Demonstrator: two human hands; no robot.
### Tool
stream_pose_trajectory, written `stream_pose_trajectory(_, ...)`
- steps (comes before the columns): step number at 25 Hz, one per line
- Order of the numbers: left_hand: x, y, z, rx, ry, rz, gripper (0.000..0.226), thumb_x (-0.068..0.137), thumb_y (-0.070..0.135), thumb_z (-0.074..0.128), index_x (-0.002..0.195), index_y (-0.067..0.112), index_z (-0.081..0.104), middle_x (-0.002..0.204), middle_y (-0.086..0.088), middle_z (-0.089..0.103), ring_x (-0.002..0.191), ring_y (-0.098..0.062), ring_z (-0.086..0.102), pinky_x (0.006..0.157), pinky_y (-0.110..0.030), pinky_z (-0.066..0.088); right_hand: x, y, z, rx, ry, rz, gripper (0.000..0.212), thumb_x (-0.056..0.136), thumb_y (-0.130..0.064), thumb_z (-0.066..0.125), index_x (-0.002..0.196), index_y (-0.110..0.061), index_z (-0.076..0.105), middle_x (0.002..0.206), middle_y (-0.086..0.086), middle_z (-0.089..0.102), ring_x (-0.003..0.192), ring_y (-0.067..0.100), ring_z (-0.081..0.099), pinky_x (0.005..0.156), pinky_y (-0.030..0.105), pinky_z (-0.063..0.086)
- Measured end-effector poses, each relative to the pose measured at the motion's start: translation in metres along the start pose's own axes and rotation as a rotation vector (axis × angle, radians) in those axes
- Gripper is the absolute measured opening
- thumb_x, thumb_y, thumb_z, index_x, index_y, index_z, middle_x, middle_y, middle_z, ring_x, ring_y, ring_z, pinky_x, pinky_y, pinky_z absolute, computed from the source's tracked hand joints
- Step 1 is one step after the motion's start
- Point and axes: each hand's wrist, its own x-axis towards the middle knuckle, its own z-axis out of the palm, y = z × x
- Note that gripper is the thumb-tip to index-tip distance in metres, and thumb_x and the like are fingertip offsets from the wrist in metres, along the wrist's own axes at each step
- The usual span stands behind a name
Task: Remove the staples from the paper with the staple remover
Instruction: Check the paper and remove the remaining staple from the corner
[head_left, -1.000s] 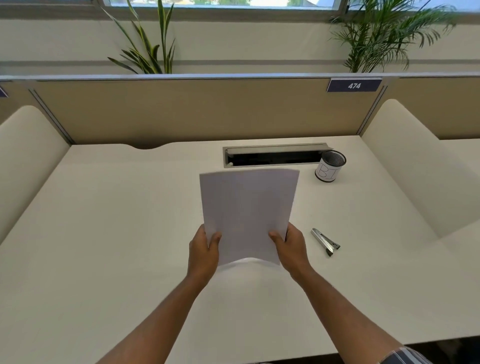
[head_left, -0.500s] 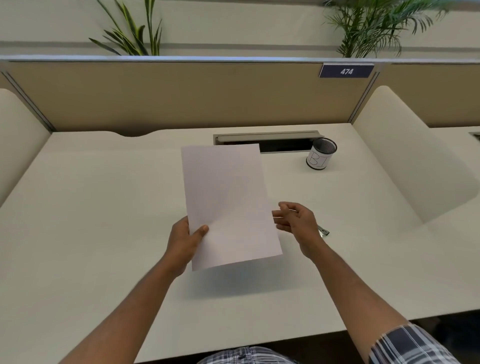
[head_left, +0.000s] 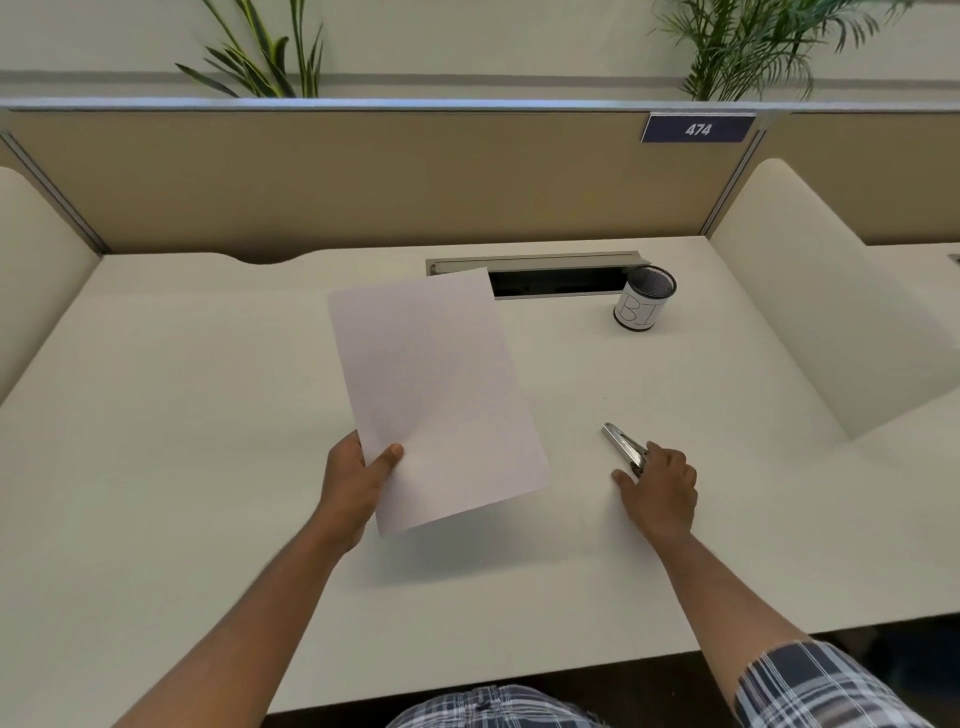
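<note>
White paper (head_left: 436, 395) stays up off the desk (head_left: 156, 467) in our left hand (head_left: 353, 486), thumb pinching its 7 o'clock corner, so our right hand (head_left: 657, 491) at 3 o'clock can close on the staple remover (head_left: 623, 447), maybe not gripping yet.

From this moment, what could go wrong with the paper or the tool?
1. The left hand pinches the paper at one lower corner only, in the air; the sheet may sag or slip.
2. The right hand touches only the near end of the staple remover on the desk; the flat tool may slide away.
3. No staples are visible from here, so finding them may need turning the paper.
</note>
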Motion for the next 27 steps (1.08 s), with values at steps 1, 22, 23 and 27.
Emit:
stream_pose_trajectory(1, -0.001, 0.001, 0.001, 0.008, 0.004, 0.003, 0.026, 0.094, 0.009, 0.067, 0.12, 0.013, 0.066, 0.114, -0.003, 0.075, 0.104, -0.027, 0.071, 0.09, -0.044, 0.057, 0.001, 0.001, 0.0, 0.031, 0.007, 0.003, 0.063, 0.088, -0.03, 0.075, 0.142, -0.009, 0.051, 0.141, 0.016, 0.049, 0.129, 0.04, 0.044, 0.098, 0.049, 0.045)
stream_pose_trajectory(22, -0.002, 0.011, 0.005, 0.036, 0.059, 0.06, 0.025, 0.094, 0.012, 0.067, 0.119, 0.017, 0.066, 0.112, 0.002, 0.074, 0.101, -0.023, 0.071, 0.089, -0.042, 0.058, -0.067, -0.059, -0.025, 1.538, -0.456, 0.201, 0.047, 0.088, -0.028, 0.07, 0.13, -0.009, 0.061, 0.11, 0.009, 0.069, 0.101, 0.034, 0.07, 0.098, 0.053, 0.053)
stream_pose_trajectory(23, -0.002, 0.012, 0.004, 0.033, 0.06, 0.066, 0.025, 0.094, 0.011, 0.067, 0.119, 0.017, 0.067, 0.111, 0.002, 0.074, 0.101, -0.023, 0.071, 0.088, -0.041, 0.057, -0.07, -0.06, -0.023, 1.511, -0.487, 0.18, 0.049, 0.088, -0.03, 0.068, 0.131, -0.009, 0.06, 0.111, 0.01, 0.071, 0.103, 0.034, 0.07, 0.099, 0.053, 0.052)
stream_pose_trajectory(27, -0.004, 0.016, 0.002, 0.034, 0.085, 0.079, 0.022, 0.095, 0.011, 0.067, 0.115, 0.02, 0.066, 0.106, 0.007, 0.074, 0.096, -0.02, 0.071, 0.083, -0.036, 0.057, -0.083, -0.067, -0.019, 1.413, -0.627, 0.097, 0.061, 0.085, -0.043, 0.071, 0.135, -0.011, 0.058, 0.101, 0.009, 0.068, 0.1, 0.033, 0.07, 0.094, 0.059, 0.056)
